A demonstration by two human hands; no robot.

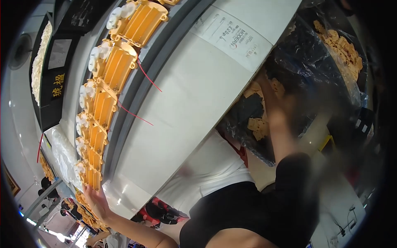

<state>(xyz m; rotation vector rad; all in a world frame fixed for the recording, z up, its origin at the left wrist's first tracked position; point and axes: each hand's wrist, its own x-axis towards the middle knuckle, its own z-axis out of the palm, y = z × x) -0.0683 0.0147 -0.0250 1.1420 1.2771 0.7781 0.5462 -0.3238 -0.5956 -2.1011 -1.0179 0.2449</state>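
A row of orange plastic housings [108, 99] with white round parts along their left side lies on a grey conveyor track. My left hand [96, 201] is at the row's near end, its fingers closed against the edge of the last housing [92, 178]; the fingertips are partly hidden. My right hand [260, 82] reaches down into a black plastic-lined bin [289, 53], among loose orange pieces [257, 126]. The fingers of that hand are in shadow and blurred, so what they touch cannot be made out. Thin red wires [142, 71] stick out from two of the housings.
A pale worktop [178, 95] with a taped-down paper sheet [233, 39] runs between track and bin. On the far left stands a black box of small white parts [41, 70], near a clear plastic bag [62, 153]. More orange pieces [339, 49] lie at the right.
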